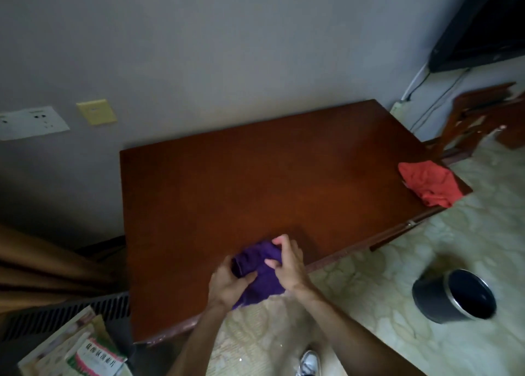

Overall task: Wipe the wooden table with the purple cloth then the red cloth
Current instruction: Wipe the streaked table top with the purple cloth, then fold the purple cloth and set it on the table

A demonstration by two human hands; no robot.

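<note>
The purple cloth [262, 273] is bunched between both my hands over the near edge of the wooden table [255, 176]. My left hand [227, 284] grips its lower left part. My right hand [287, 262] pinches its upper right part. Part of the cloth hangs down past the table edge. The red cloth [430, 184] lies crumpled at the table's right end, close to its corner, apart from both hands.
A dark round bin [454, 297] stands on the floor at the right. A wooden chair [480, 117] sits beyond the table's right end. Packets [74, 350] lie at the lower left, next to a brown curtain [42, 265]. The wall runs behind the table.
</note>
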